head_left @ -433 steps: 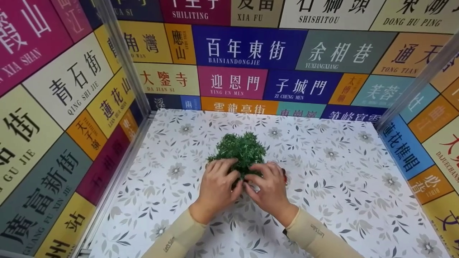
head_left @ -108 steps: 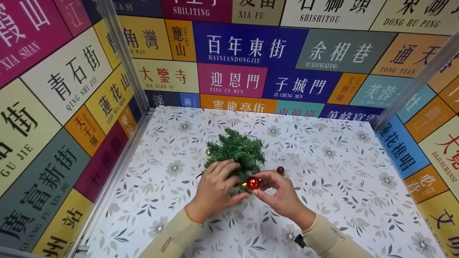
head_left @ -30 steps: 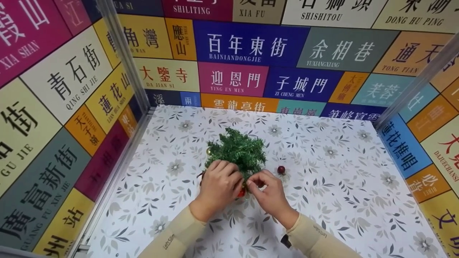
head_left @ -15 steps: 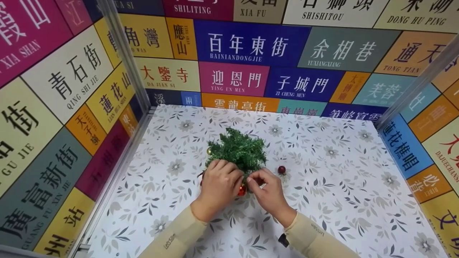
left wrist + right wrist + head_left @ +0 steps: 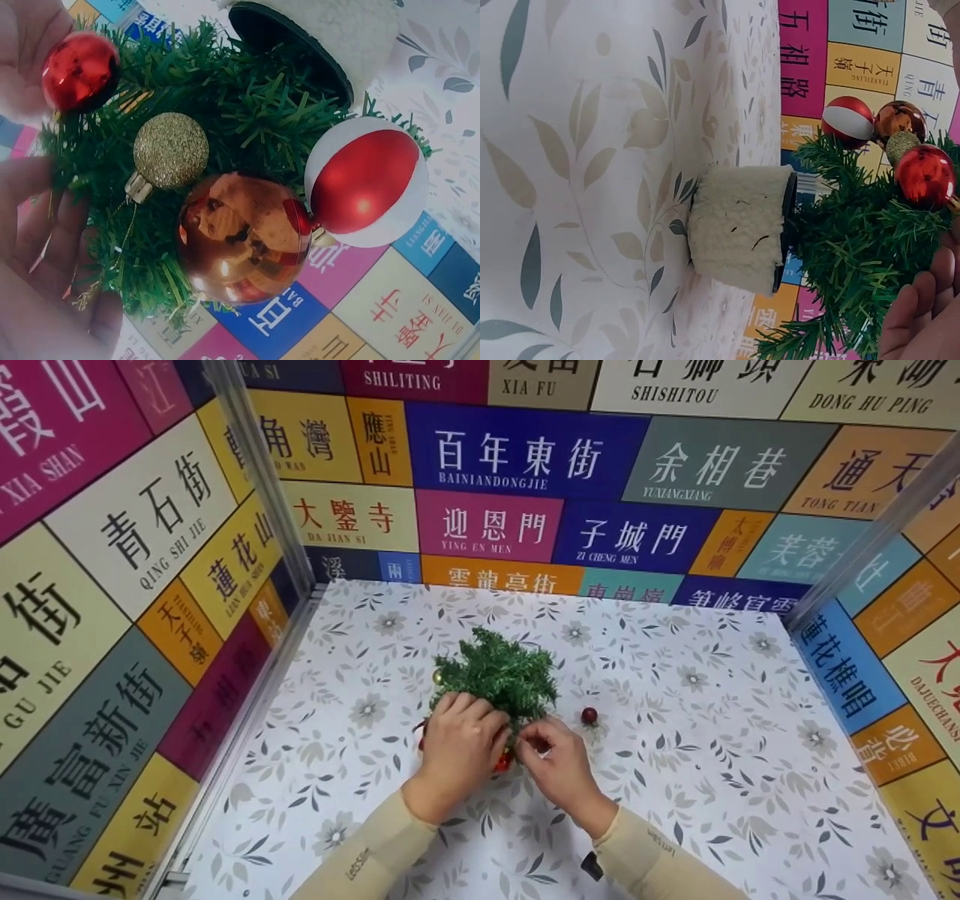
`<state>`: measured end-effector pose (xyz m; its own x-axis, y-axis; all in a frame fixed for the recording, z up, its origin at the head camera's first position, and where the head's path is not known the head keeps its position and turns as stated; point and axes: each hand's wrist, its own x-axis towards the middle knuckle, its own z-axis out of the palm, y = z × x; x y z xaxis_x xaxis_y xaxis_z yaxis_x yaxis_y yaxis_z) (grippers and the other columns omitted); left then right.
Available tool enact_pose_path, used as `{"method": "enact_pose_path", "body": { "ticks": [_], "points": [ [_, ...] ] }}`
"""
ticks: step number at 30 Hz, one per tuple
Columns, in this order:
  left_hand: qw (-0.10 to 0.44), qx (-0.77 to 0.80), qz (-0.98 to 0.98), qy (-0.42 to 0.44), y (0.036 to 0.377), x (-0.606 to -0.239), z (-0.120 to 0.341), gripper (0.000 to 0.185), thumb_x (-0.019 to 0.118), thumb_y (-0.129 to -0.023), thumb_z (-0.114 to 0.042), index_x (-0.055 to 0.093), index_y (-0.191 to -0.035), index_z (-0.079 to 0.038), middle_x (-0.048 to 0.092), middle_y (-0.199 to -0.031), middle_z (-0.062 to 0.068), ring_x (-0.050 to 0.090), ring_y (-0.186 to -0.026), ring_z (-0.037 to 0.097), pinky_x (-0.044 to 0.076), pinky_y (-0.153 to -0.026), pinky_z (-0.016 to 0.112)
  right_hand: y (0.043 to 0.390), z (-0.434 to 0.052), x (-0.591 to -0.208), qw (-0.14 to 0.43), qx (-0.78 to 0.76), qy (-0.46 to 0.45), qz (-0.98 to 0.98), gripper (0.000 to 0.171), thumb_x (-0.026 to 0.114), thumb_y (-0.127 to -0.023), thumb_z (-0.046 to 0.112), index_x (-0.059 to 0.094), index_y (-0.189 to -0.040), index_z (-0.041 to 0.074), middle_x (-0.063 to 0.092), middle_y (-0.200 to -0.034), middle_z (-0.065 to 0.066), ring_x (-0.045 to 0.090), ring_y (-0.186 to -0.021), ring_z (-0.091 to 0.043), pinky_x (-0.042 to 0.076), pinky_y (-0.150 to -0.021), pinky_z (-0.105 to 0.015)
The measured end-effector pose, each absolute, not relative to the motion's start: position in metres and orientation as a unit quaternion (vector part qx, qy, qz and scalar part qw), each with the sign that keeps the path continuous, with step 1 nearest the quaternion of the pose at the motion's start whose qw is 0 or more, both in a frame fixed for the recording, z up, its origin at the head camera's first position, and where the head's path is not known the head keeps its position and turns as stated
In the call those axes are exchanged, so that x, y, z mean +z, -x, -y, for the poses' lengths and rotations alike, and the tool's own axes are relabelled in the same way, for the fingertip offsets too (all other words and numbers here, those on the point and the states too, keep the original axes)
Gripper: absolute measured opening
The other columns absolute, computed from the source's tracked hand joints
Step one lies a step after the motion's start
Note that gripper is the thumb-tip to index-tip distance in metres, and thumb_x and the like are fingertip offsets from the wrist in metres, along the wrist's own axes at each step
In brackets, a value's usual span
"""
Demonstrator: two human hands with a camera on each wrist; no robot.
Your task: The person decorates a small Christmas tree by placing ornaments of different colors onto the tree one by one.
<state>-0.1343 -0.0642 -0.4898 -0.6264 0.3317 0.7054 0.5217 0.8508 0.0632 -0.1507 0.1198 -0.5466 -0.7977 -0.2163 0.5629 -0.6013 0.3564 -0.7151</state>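
Grip, left hand [image 5: 459,746]: clasps tree [image 5: 496,675] foliage.
Grip, right hand [image 5: 559,765]: pinches tree twig beside red bauble [image 5: 504,762].
Loose bauble [image 5: 589,715]: tabletop [image 5: 712,750], right of tree.

On the back wall [image 5: 525,472] I read tile signs "BAINIANDONGJIE" [image 5: 491,480], "YING EN MEN" [image 5: 478,545], "ZI CHENG MEN" [image 5: 607,558], "DA JIAN SI" [image 5: 336,539], "SHILITING" [image 5: 401,381], "XIA FU" [image 5: 537,388], "SHISHITOU" [image 5: 675,394] and "YUXIANGXIANG" [image 5: 679,494], and on the left wall [image 5: 112,585] "QING SHI JIE" [image 5: 174,553].
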Motion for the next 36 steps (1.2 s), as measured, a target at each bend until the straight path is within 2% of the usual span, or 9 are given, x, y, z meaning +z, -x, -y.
{"method": "enact_pose_path", "body": {
  "ticks": [8,15,21,28,36],
  "points": [
    [0.345,-0.120,0.894,0.261,0.1361,-0.4909,0.0674,0.010,0.075,-0.084,-0.026,0.075,-0.084,-0.015,0.066,-0.084,-0.001,0.058,-0.083,0.025,0.044,-0.088,0.043,0.1519,-0.1253,-0.5513,0.199,0.461,-0.290,0.815,0.019,0.075,-0.081,0.004,0.068,-0.081,0.022,0.058,-0.081,0.011,0.058,-0.068,-0.017,0.048,-0.059,-0.027],
    [0.343,-0.123,0.893,0.263,0.1363,-0.4915,0.0668,0.010,0.070,-0.087,-0.024,0.075,-0.084,-0.016,0.066,-0.085,-0.001,0.059,-0.084,0.024,0.044,-0.090,0.043,0.1526,-0.1254,-0.5502,0.194,0.482,-0.271,0.810,0.023,0.074,-0.083,0.001,0.069,-0.083,0.024,0.059,-0.082,0.013,0.060,-0.070,-0.018,0.050,-0.058,-0.036],
    [0.351,-0.136,0.890,0.258,0.1356,-0.4903,0.0648,0.008,0.071,-0.089,-0.024,0.074,-0.088,-0.016,0.070,-0.086,-0.002,0.061,-0.082,0.023,0.045,-0.088,0.040,0.1523,-0.1234,-0.5491,0.188,0.498,-0.264,0.804,0.023,0.072,-0.086,0.001,0.069,-0.084,0.024,0.059,-0.083,0.012,0.056,-0.071,-0.010,0.050,-0.059,-0.035],
    [0.344,-0.130,0.890,0.269,0.1354,-0.4907,0.0650,0.010,0.070,-0.090,-0.021,0.076,-0.084,-0.016,0.069,-0.085,-0.001,0.060,-0.083,0.023,0.045,-0.089,0.041,0.1522,-0.1222,-0.5504,0.182,0.494,-0.260,0.810,0.025,0.070,-0.086,-0.001,0.067,-0.085,0.023,0.057,-0.083,0.013,0.055,-0.070,-0.009,0.050,-0.057,-0.038],
    [0.348,-0.147,0.883,0.278,0.1342,-0.4902,0.0660,0.007,0.074,-0.086,-0.021,0.074,-0.083,-0.015,0.067,-0.086,-0.001,0.060,-0.083,0.024,0.045,-0.087,0.042,0.1532,-0.1253,-0.5542,0.170,0.482,-0.265,0.818,0.022,0.074,-0.081,0.002,0.065,-0.080,0.022,0.058,-0.079,0.007,0.058,-0.067,-0.019,0.050,-0.058,-0.036]
  ]
}}
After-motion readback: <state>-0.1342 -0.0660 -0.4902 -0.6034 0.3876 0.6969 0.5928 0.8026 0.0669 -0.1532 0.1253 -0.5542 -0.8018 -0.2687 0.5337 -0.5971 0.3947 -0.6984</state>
